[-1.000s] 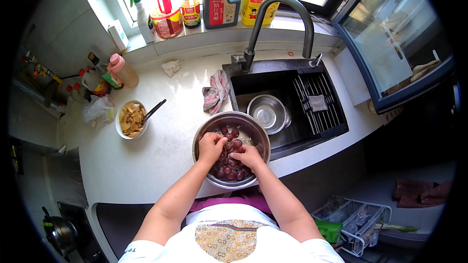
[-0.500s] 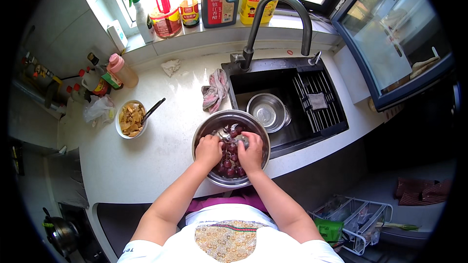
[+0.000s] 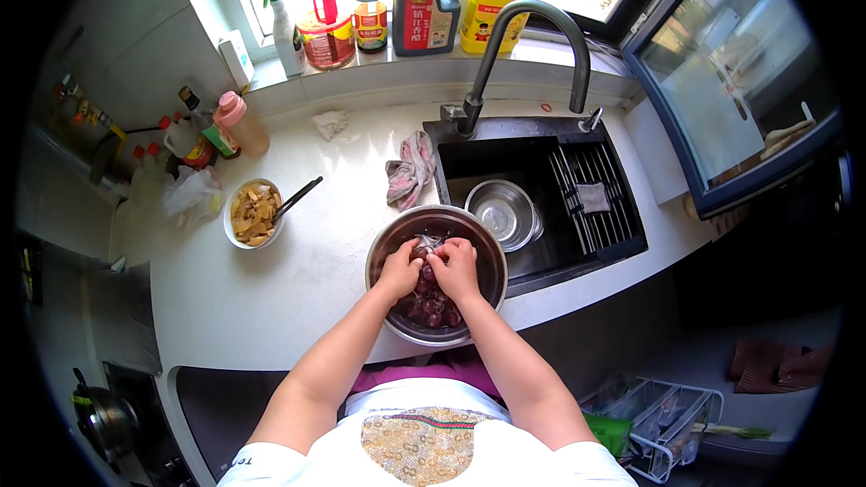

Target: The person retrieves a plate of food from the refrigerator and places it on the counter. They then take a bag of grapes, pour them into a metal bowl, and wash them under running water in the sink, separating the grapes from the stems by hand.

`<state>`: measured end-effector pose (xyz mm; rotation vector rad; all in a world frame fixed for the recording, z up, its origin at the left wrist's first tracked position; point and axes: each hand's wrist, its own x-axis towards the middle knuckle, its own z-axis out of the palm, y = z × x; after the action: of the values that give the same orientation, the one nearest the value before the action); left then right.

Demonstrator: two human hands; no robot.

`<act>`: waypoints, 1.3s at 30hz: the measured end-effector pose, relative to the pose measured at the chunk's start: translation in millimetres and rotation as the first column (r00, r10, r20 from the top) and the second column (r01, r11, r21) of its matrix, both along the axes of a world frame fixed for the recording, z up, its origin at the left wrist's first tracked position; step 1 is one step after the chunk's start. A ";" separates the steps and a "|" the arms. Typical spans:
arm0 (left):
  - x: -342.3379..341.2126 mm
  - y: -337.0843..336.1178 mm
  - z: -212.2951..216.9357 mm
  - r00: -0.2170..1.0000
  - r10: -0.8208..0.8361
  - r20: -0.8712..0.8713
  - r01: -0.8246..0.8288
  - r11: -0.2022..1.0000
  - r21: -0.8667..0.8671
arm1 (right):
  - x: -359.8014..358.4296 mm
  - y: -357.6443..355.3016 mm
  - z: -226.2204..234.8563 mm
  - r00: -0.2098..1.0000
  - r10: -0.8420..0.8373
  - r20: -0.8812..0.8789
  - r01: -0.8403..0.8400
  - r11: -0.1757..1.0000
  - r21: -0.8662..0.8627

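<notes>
A round steel bowl (image 3: 375, 257) sits at the counter's front edge, left of the sink, with dark red grapes (image 3: 428, 307) in water inside it. Both of my hands reach into its upper half, close together over the fruit. My left hand (image 3: 400, 271) has its fingers curled, and a grape shows at its fingertips. Thumb and fingers of my right hand (image 3: 456, 268) are pinched together right beside it, nearly touching; what lies between them is mostly hidden.
The black sink (image 3: 532, 272) holds a smaller steel pot (image 3: 502, 213) and a drying rack (image 3: 591, 194) under a tall faucet (image 3: 582, 63). A crumpled cloth (image 3: 410, 169) lies beside it. Further left stands a white bowl (image 3: 242, 240) of food with dark chopsticks. Bottles line the sill; a window pane (image 3: 735, 72) swings inward.
My hands have come closer together, the right one moving in from the bowl's right side until the fingertips nearly meet. The whole view has shifted slightly.
</notes>
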<state>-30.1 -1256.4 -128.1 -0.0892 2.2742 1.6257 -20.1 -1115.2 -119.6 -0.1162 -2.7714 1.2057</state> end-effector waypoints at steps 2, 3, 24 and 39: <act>-3.5 -2.8 -12.7 0.998 0.010 0.057 -0.028 0.947 0.321 | 3.1 8.1 -7.1 0.996 0.018 -0.093 -0.031 0.990 -0.137; -3.6 -3.8 -7.4 0.996 -0.027 0.091 -0.007 0.931 0.364 | 4.8 12.8 -8.2 0.997 0.022 -0.072 -0.035 0.983 -0.181; -7.8 -8.3 7.1 0.988 -0.117 0.100 0.114 0.993 0.030 | 20.2 18.4 -6.1 0.999 -0.022 -0.026 0.013 0.953 -0.304; -25.3 2.8 19.2 0.947 -0.044 0.318 -0.005 0.988 0.152 | 19.6 12.1 14.1 0.984 0.003 -0.176 -0.068 0.927 -0.368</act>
<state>-55.4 -1253.5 -108.9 -0.2723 1.8971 1.6331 -0.5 -1103.0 -105.6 0.0075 -2.3779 1.6549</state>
